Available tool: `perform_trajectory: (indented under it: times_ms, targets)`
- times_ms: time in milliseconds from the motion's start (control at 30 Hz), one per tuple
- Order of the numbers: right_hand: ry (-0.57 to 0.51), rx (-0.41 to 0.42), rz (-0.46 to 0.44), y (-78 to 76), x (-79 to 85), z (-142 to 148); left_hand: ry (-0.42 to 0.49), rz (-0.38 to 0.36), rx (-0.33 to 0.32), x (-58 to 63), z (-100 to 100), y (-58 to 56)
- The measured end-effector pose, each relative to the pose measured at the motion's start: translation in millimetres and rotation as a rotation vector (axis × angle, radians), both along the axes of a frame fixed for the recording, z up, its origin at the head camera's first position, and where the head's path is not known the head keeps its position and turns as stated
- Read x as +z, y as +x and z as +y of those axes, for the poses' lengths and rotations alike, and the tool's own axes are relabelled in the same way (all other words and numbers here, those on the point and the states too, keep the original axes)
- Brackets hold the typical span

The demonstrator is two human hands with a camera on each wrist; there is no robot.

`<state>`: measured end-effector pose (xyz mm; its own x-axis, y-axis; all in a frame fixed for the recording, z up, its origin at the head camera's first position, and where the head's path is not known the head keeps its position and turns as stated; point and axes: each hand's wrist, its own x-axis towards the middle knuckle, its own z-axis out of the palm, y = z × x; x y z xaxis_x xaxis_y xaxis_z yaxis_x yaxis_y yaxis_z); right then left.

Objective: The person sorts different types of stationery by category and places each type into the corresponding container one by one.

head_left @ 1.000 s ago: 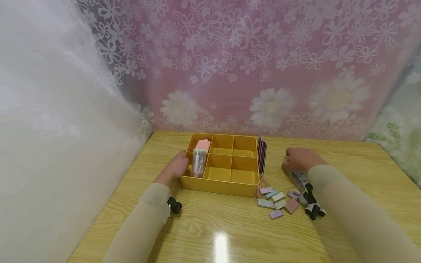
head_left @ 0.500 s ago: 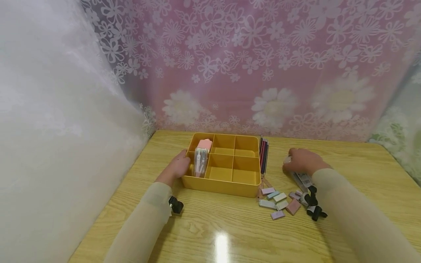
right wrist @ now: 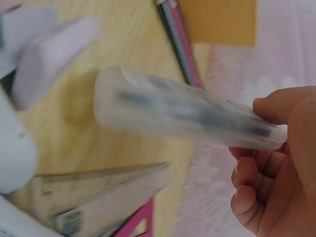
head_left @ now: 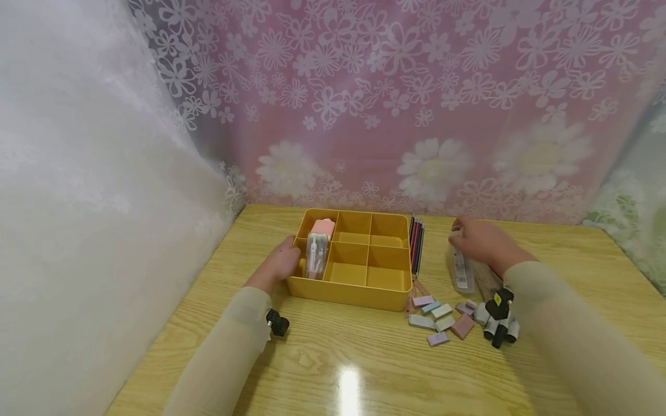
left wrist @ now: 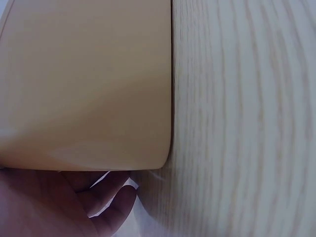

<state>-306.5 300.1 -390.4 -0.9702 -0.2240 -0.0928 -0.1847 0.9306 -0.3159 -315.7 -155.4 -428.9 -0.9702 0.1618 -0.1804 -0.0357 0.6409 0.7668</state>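
We look down on a pale wood-grain worktop point(head_left: 307, 358) in front of a pink flowered cloth. On it, left of centre, sits a yellow box point(head_left: 348, 294) with six compartments. Of the two hands, the left hand point(head_left: 283, 260) holds the box at its left wall, fingers curled against the outside; we take this as a way to steady it, since the box seems light.

The right hand point(head_left: 484, 242), off to the right, pinches one end of a clear case point(head_left: 462, 273) between thumb and curled fingers. Held so, nearly all the case sticks out past the fingertips; the right wrist view blurs it, but something dark and slender shows inside.

In the box, another clear case point(head_left: 316, 255) stands in the near-left compartment, its top reaching the divider, probably propped because it is too long to lie flat. A pink item point(head_left: 324, 227) rises from the compartment behind.

Dark and red pencils point(head_left: 417, 245) lie side by side along the box's right wall, which likely keeps them in line. Small pastel erasers point(head_left: 439, 339) are scattered nearer us, close together but loose. Beside them, under the right wrist, are white rolled things point(head_left: 512, 331). The right wrist view also shows flat rulers point(right wrist: 98, 195).
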Motion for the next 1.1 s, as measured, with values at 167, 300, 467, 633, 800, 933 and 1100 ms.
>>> perform_trajectory:
  times_ms: [167, 300, 467, 633, 800, 933, 1100]
  targets:
    - [-0.024, 0.040, 0.069, 5.6, 18.7, -14, -0.003, -0.002, 0.001, -0.5, 0, -0.3]
    - [-0.032, 0.071, 0.099, 13.9, 35.7, -29, -0.004, -0.002, 0.002, -1.6, 0, -0.9]
    - [0.009, 0.167, 0.187, 29.3, 61.8, -53, -0.012, -0.002, -0.013, -2.9, -1, -2.4]
    - [0.029, 0.213, 0.265, 43.7, 87.7, -81, -0.007, 0.000, -0.018, -2.8, 0, -5.2]
    - [-0.001, 0.235, 0.305, 52.8, 101.8, -108, -0.013, -0.006, -0.015, -0.8, 1, -5.7]
    - [-0.046, 0.270, 0.337, 54.8, 103.7, -128, -0.019, -0.011, -0.009, -1.3, 1, -5.2]
    - [-0.136, 0.293, 0.315, 56.1, 104.3, -156, -0.027, 0.002, -0.015, -3.1, 0, -4.8]
